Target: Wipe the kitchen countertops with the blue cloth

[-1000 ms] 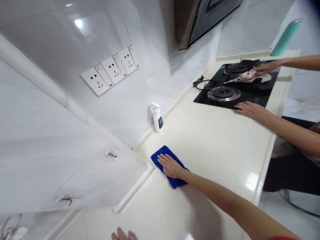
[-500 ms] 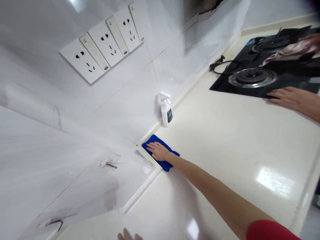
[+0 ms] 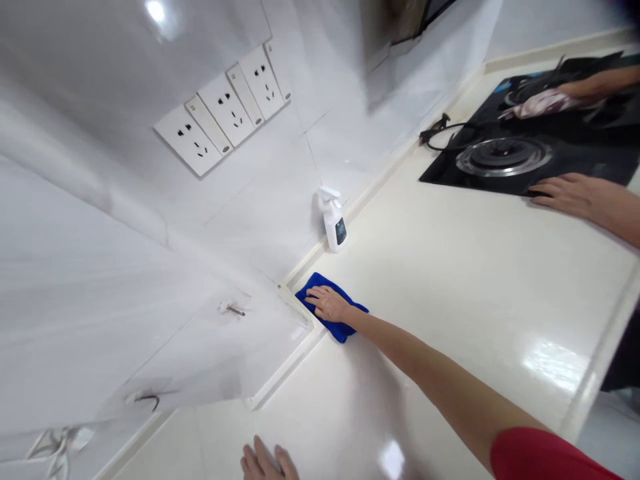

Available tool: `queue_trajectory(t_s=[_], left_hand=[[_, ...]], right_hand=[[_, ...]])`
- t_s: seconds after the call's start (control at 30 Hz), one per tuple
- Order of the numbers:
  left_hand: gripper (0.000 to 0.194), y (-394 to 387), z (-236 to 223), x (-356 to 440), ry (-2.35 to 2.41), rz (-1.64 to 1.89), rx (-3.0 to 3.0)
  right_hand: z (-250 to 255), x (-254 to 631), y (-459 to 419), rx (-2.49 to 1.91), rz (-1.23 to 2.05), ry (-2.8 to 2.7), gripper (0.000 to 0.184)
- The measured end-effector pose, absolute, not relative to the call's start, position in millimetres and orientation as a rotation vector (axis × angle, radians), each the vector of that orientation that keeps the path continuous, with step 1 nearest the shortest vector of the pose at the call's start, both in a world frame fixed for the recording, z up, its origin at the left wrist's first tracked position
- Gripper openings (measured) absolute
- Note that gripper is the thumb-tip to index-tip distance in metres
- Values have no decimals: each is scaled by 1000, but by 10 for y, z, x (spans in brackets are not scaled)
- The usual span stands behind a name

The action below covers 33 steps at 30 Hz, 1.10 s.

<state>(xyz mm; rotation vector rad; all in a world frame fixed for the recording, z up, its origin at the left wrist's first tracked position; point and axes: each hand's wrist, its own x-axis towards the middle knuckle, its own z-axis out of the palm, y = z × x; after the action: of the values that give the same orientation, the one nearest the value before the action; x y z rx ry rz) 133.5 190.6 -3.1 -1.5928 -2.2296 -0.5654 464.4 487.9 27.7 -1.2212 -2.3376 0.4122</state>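
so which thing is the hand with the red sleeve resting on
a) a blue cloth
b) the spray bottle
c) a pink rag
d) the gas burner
a, the right hand lies flat on the blue cloth, which sits on the cream countertop.

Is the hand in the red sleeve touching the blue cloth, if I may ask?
Touching: the head view shows the right hand lying flat on top of the blue cloth, palm and fingers resting on it.

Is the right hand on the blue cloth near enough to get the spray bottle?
Probably yes: the right hand on the blue cloth is close to the spray bottle, and nothing stands between them on the counter.
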Motion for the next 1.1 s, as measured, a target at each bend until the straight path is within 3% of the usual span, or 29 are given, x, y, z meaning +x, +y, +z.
queue_trajectory(t_s=[0.5, 0.67, 0.77, 0.87, 1.1], left_hand=[[69, 1868, 135, 1640, -2565, -557, -1426], [66, 1866, 116, 1644, -2568, -577, -1416], [65, 1864, 87, 1649, -2564, -580, -1424], [64, 1853, 61, 1663, -2542, -591, -1435], [61, 1823, 48, 1690, -2519, -649, -1432]], right_hand=[[409, 4400, 3060, -1879, 263, -2104, 59], [602, 4659, 2813, -1636, 490, -2366, 76], [621, 4948, 2776, -1318, 451, -2593, 85], [492, 5051, 2757, -1180, 337, -2692, 82], [413, 4347, 2965, -1945, 57, -2283, 75]])
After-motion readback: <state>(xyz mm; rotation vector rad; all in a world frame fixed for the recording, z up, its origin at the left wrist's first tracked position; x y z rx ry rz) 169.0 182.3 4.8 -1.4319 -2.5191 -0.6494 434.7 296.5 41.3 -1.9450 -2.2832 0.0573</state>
